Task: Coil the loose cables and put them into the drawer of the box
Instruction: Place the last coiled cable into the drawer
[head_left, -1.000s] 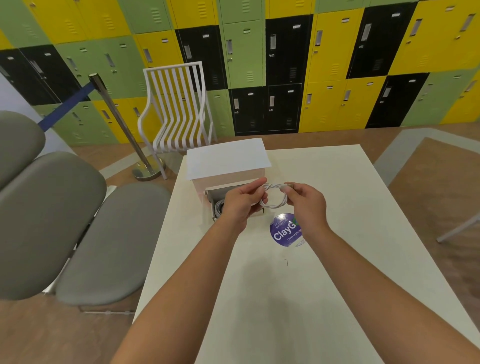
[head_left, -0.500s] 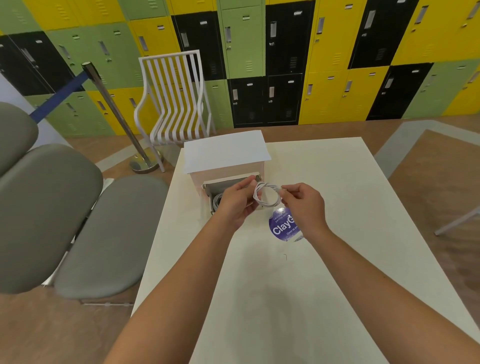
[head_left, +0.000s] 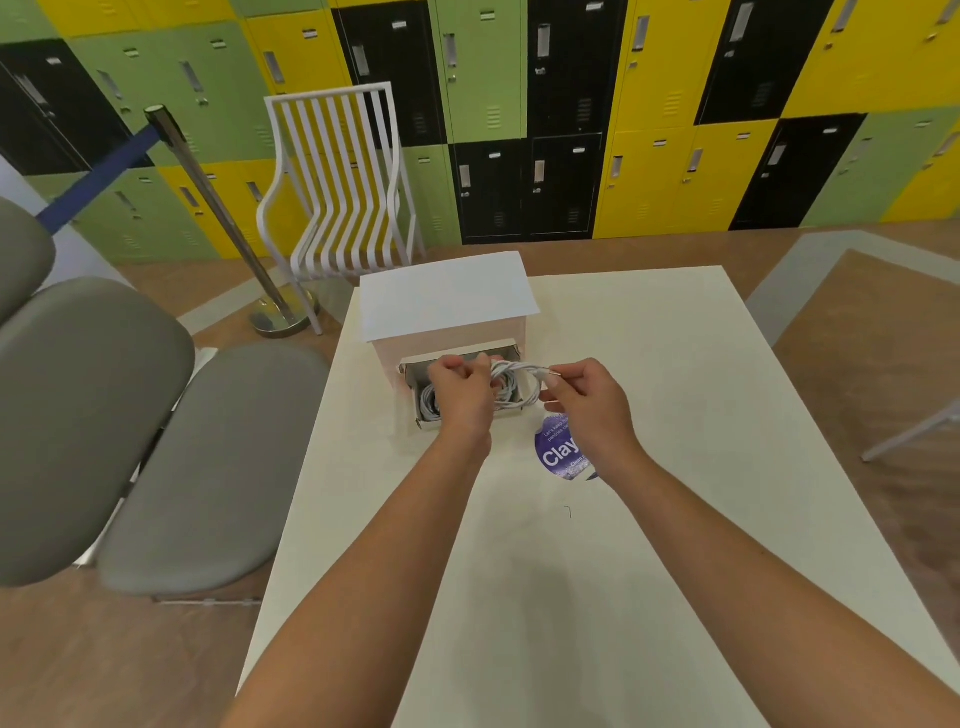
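Note:
A small white box (head_left: 447, 306) stands on the far left part of the white table (head_left: 675, 395), its drawer (head_left: 423, 423) pulled out toward me. Inside the drawer lies a coiled white cable (head_left: 430, 402), partly hidden by my left hand. A second white cable coil (head_left: 519, 371) hangs over the drawer's right end. My left hand (head_left: 460, 389) pinches the coil's left side. My right hand (head_left: 587, 400) pinches its plug end at the right, between thumb and forefinger.
A round purple sticker (head_left: 558, 454) lies on the table under my right wrist. Grey padded seats (head_left: 208, 467) stand close on the left. A white slatted chair (head_left: 343, 182) and a stanchion post (head_left: 223, 218) stand behind the table, lockers beyond.
Both hands carried the coil a little forward and left, from above the sticker to over the open drawer. My right hand now holds the plug end stretched out to the right.

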